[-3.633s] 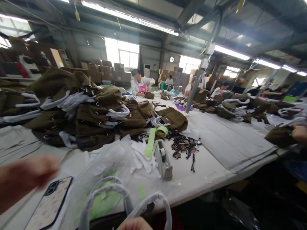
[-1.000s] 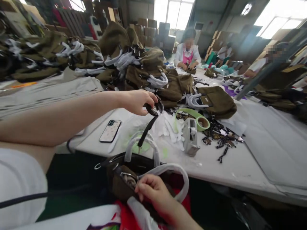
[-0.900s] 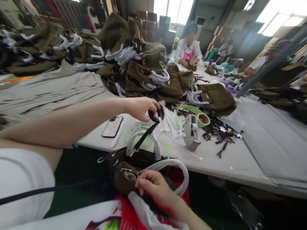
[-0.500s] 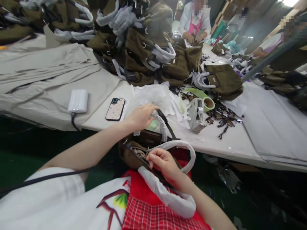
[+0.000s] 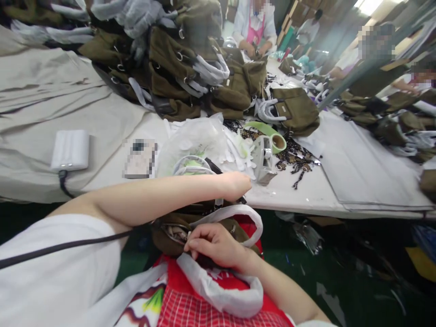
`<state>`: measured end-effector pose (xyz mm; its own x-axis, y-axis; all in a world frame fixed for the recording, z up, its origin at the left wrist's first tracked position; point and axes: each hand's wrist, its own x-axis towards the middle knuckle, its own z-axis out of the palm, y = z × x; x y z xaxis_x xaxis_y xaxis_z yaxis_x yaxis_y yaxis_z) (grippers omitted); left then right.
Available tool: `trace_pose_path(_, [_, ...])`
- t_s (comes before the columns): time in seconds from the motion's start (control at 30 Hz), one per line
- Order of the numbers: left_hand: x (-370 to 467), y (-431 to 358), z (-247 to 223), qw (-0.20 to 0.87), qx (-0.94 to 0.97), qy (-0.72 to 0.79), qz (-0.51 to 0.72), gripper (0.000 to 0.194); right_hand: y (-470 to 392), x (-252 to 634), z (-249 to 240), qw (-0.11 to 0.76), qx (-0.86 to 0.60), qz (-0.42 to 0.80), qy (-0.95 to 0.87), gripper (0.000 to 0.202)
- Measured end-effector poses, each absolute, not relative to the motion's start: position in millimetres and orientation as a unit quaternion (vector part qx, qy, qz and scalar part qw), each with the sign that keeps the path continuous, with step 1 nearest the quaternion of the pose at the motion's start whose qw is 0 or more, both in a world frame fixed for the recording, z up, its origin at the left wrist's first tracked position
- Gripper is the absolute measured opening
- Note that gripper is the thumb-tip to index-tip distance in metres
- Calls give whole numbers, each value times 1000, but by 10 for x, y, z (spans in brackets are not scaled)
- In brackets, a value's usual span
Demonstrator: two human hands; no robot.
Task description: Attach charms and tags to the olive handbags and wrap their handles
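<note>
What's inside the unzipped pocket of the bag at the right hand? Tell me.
Crumpled beige material shows in the pocket opening beside the right hand. Anything deeper is hidden by that material and the brown bag.

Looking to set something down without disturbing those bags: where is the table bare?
On the table, right of the dispenser, in front of the charms, up to the pale sheet; also between the white box and phone. Crowded: beyond the left hand, with plastic, green tape and piled bags.
</note>
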<state>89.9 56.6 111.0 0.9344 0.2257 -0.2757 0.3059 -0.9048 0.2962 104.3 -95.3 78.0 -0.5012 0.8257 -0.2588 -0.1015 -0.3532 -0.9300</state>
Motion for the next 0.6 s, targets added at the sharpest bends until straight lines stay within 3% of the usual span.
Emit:
trace_pose_path(0.13, [1208, 514, 830, 154, 966, 119, -170, 13, -990, 1089, 713, 332, -384, 731, -456, 37])
trace_pose_path(0.23, [1085, 561, 910, 141, 971, 122, -149, 17, -1025, 1139, 661, 352, -377, 737, -437, 36])
trace_pose_path(0.43, [197, 723, 1362, 253, 927, 243, 132, 27, -986, 1217, 692, 428, -433, 660, -440, 26])
trace_pose_path(0.6, [-468, 420, 1246, 289, 839, 396, 236, 27, -821, 1202, 732, 464, -467, 632, -409, 23])
